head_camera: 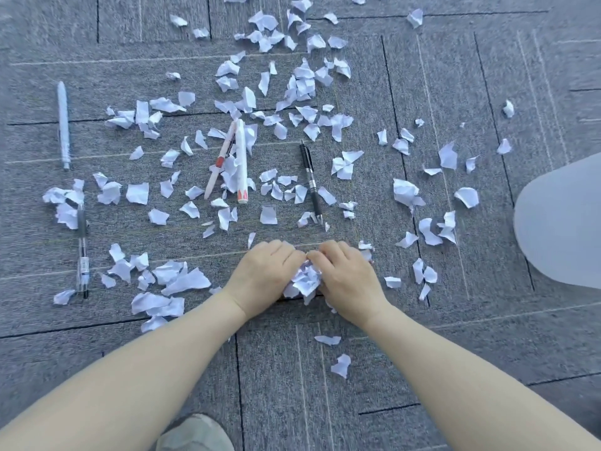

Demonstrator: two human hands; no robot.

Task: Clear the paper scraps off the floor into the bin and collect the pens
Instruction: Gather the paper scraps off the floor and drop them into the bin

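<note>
Grey carpet (357, 190) is lying under white scraps (305, 83) scattered thickly from the far edge down to the near middle. The left hand (265, 276) and right hand (346, 276) are pressing together, knuckles up and fingers curled, cupping a small heap (304, 281) of scraps between them on the floor.

Five pens are lying among the paper. A black pen (310, 180) is pointing toward the hands just beyond them. A white pen (241, 161) and a red-banded pen (221, 161) are lying crossed at their far ends, with scraps touching and partly covering them. A pale blue pen (63, 125) is lying apart at far left. A clear pen (82, 252) is lying at left, its far end under scraps.

A pale rounded shape (562, 222), blurred, is reaching in from the right edge; I cannot tell what it is. A shoe (195, 434) is showing at the near edge. The carpet near the arms is holding only two scraps (340, 364), and the right side is carrying sparser pieces.
</note>
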